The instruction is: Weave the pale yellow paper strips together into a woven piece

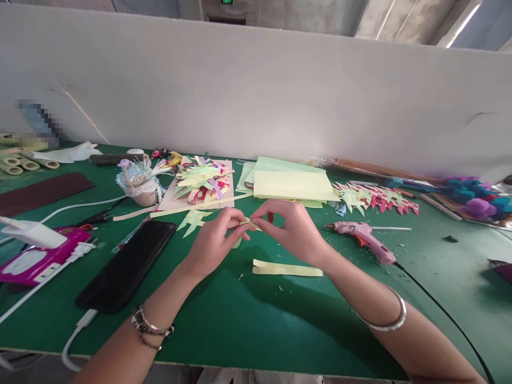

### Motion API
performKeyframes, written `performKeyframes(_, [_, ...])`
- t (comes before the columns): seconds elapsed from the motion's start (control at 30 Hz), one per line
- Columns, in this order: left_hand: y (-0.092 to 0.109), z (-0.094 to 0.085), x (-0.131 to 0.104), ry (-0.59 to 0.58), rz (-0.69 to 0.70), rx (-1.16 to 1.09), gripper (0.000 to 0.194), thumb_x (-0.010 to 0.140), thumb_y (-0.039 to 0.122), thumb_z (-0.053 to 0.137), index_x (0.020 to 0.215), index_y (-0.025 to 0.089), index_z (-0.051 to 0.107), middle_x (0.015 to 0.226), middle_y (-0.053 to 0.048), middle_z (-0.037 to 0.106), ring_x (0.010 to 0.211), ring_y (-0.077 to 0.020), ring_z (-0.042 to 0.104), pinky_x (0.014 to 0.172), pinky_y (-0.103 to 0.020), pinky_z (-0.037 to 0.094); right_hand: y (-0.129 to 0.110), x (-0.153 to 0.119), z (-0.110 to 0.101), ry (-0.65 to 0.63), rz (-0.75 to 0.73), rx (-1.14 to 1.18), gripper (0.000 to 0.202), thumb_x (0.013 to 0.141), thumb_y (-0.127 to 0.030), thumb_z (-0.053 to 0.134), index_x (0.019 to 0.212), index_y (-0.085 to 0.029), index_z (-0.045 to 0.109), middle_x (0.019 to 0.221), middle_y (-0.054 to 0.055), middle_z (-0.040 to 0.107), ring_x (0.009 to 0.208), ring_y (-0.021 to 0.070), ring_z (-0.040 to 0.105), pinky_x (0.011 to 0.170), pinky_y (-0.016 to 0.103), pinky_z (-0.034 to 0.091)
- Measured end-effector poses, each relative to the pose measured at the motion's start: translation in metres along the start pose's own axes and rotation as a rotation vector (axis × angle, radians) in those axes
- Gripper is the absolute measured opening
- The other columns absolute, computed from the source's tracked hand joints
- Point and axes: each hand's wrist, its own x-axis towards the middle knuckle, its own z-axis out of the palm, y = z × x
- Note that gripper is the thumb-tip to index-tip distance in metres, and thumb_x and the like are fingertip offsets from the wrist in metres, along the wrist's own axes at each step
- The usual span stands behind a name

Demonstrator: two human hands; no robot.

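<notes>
Between both hands, above the green table, is a small pale green-yellow paper strip [248,223]. My left hand [218,237] pinches one end of it with thumb and forefinger. My right hand [290,226] is closed on the other end, fingertips close to the left ones. The fingers cover most of the strip, so its fold cannot be made out. Just below lie cut pale yellow paper strips [287,268]. A woven pale green paper piece [194,221] rests left of my left hand.
Yellow and green paper sheets [294,184] lie behind the hands, beside a pile of paper scraps [202,178]. A pink glue gun [364,240] with a cable is at right. A black phone [128,266] and purple power strip [44,256] lie left. Woven red-white pieces [394,200] sit back right.
</notes>
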Motion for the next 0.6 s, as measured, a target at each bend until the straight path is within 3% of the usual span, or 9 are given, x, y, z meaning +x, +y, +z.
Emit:
performKeyframes(0.43, [0.0053,0.0023,-0.0005,0.016,-0.058,-0.066,0.012,0.088,0.029,0.048,0.086,0.021,0.04,0.063,0.003,0.068,0.054,-0.0109,0.063,0.048,-0.018,0.04,-0.0001,-0.0046,0.001,-0.062,-0.078,-0.037,0.018,0.084,-0.025,0.055,0.075,-0.02,0.069,0.083,0.002,0.069,0.071,0.0111,0.06,0.061,0.022,0.044])
performKeyframes(0.6, [0.0054,0.0025,-0.0008,0.049,-0.087,-0.073,0.012,0.087,0.03,0.049,0.085,0.022,0.04,0.06,0.005,0.067,0.047,-0.0092,0.058,0.044,-0.018,0.036,0.0004,-0.0051,0.0001,-0.039,-0.072,-0.016,0.017,0.081,-0.02,0.058,0.096,-0.018,0.067,0.086,0.003,0.07,0.075,0.0125,0.064,0.065,0.022,0.048])
